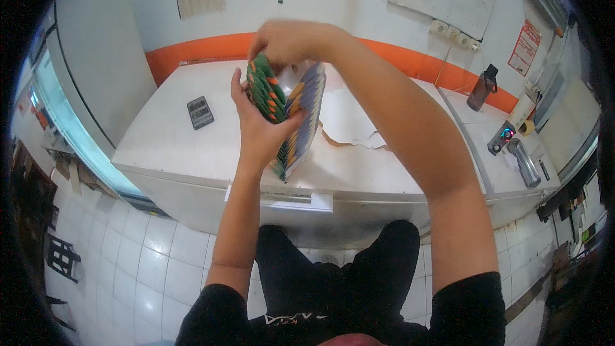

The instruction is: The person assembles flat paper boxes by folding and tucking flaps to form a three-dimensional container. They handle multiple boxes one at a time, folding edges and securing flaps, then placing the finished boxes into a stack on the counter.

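My left hand (259, 129) holds a stack of small flat sachets (301, 122) upright from below, above a white chest freezer (173, 134). The sachets are grey, yellow and green at their edges. A fanned bunch of green and orange sachets (266, 90) stands at the stack's left side. My right hand (288, 41) reaches over from the right and pinches the top of that green bunch. Both forearms are bare, with black sleeves at the lower edge.
A dark calculator (200, 113) lies on the freezer lid at the left. Torn white paper (349, 125) lies to the right of the stack. A dark bottle (482, 88) and a tape roll (526, 127) stand on the unit at the right. White tiled floor below.
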Demonstrator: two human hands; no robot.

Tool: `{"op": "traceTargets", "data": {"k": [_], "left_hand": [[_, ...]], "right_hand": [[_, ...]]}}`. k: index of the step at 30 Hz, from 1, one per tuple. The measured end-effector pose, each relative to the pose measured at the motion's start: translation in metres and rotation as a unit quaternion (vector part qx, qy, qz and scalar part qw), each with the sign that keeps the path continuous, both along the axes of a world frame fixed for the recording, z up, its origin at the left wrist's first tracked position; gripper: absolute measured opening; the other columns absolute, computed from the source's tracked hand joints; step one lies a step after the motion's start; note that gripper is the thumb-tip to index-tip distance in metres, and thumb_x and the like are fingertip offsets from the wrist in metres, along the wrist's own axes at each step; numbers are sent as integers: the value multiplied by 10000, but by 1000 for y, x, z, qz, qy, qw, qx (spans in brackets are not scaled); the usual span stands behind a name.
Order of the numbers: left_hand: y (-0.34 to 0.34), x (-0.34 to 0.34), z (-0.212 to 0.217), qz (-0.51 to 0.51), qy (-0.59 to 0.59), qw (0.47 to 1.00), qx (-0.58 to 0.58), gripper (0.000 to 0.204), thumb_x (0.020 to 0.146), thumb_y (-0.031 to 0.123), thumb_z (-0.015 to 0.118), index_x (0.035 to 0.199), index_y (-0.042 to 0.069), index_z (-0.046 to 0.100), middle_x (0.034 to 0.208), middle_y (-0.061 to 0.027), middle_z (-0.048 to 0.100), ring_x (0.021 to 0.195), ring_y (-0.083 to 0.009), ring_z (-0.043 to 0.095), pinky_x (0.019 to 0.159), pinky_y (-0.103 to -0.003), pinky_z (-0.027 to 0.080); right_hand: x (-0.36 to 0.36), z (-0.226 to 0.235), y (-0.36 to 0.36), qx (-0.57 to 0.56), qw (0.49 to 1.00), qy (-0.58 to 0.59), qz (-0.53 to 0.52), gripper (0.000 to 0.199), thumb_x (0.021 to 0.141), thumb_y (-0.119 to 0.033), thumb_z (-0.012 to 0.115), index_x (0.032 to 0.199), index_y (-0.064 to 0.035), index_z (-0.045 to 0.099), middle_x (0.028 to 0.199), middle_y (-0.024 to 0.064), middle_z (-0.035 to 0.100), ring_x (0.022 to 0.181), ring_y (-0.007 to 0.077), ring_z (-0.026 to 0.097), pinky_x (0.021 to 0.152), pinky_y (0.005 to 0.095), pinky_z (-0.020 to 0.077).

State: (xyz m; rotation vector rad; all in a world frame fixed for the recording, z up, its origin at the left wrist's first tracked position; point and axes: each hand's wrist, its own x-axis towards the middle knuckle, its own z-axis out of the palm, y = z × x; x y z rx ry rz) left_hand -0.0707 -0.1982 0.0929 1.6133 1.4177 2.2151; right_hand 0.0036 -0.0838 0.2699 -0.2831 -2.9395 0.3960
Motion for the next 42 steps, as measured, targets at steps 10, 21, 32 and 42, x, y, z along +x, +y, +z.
{"op": "traceTargets", "data": {"k": [10, 21, 32, 42], "left_hand": [[-18, 15, -61, 190, 92, 977, 1, 1182, 750, 241, 846, 1623, 67, 68, 1613, -289, 193, 1512, -404, 199, 1230, -490, 222], [44, 121, -110, 32, 259, 963, -71, 879, 843, 226, 781, 1482, -71, 255, 1546, -296, 287, 1409, -442, 338, 1184, -542, 267], [204, 109, -61, -298, -303, 879, -216, 797, 900, 241, 752, 1503, -68, 331, 1334, -180, 544, 1189, -326, 569, 951, -478, 533], [234, 115, -110, -319, -352, 879, 42, 460, 997, 308, 692, 1315, -13, 604, 1233, -108, 667, 1074, -216, 647, 926, -359, 524]], "right_hand": [[190, -191, 195, 21, 895, 105, -432, 453, 862, -330, 707, 1229, -64, 704, 1250, 180, 688, 1163, 359, 647, 1002, 479, 501], [239, -315, 220, -83, 758, 329, -558, 435, 805, -287, 779, 1099, 25, 708, 1078, 191, 739, 918, 314, 728, 846, 437, 567], [281, -251, 187, -453, 644, 550, -279, 516, 851, 29, 655, 1361, 82, 595, 1159, 158, 710, 981, 235, 698, 865, 350, 558], [204, -278, 147, -56, 929, 353, -93, 832, 738, 56, 721, 1505, -223, 561, 1703, 112, 269, 1543, 256, 309, 1258, 421, 230]]}}
